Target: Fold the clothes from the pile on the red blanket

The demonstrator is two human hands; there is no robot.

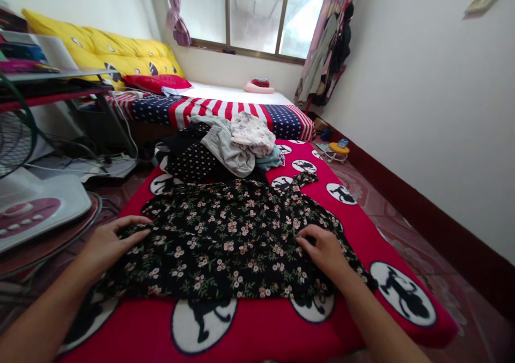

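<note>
A black garment with small pink flowers and green leaves lies spread across the red mattress in front of me; I cannot tell whether it is a dress or a blouse. A narrow strap or sleeve end sticks out at its far right corner. On its left edge rests my left hand, thumb and forefinger apart, fingertips touching the cloth. My right hand is on the right part of the garment, its thumb and forefinger pinched at the fabric and the other fingers curled.
Behind the garment sits a heap of clothes. The red mattress has white circles with dark figures. A fan and a cluttered desk stand left. Beyond is a bed; at right, a small yellow stool stands by the wall.
</note>
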